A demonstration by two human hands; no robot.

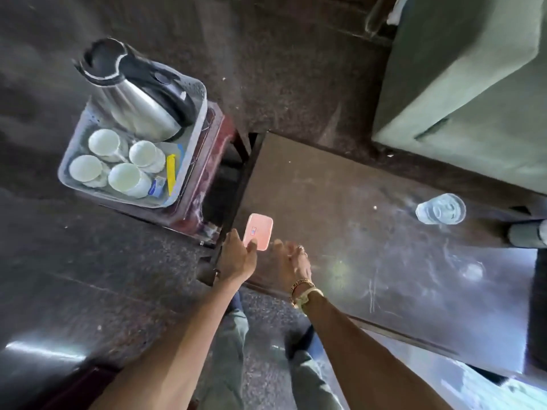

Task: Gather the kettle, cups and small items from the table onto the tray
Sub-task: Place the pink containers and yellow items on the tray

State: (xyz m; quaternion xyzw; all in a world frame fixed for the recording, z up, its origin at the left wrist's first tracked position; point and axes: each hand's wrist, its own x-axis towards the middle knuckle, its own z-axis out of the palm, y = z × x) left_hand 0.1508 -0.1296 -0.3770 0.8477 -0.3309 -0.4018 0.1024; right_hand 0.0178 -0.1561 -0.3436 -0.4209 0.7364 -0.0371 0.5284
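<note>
Viewpoint: looking down from the person's head at both forearms, a dark table and the floor.
Left hand (236, 255): grips a small pink rectangular case (258, 230) by its near end, thumb pressed on top and the other fingers curled along its left side.
Pink case: over the table's (340, 202) left edge, near the front corner; whether it rests on the surface or is lifted cannot be told.
Right hand (291, 261): just beside the case, over the table's front edge, fingers loosely apart and holding nothing. It wears a ring, with a gold watch (306, 294) on the wrist.
Tray (63, 176): a grey perforated plastic tray, on a dark red stool (213, 143) left of the table.
Kettle (139, 110): steel with a black handle and lid, standing at the tray's far end.
Cups (103, 142): four white cups on saucers, grouped at the tray's near end.
Sachets: a yellow sachet (171, 174) and a blue and white one (157, 186) lie beside the cups, along the tray's right wall.
Glass (440, 209): clear, holding water, on the table's far right, well apart from both hands.
Armchair (461, 84): green, beyond the table at upper right.
</note>
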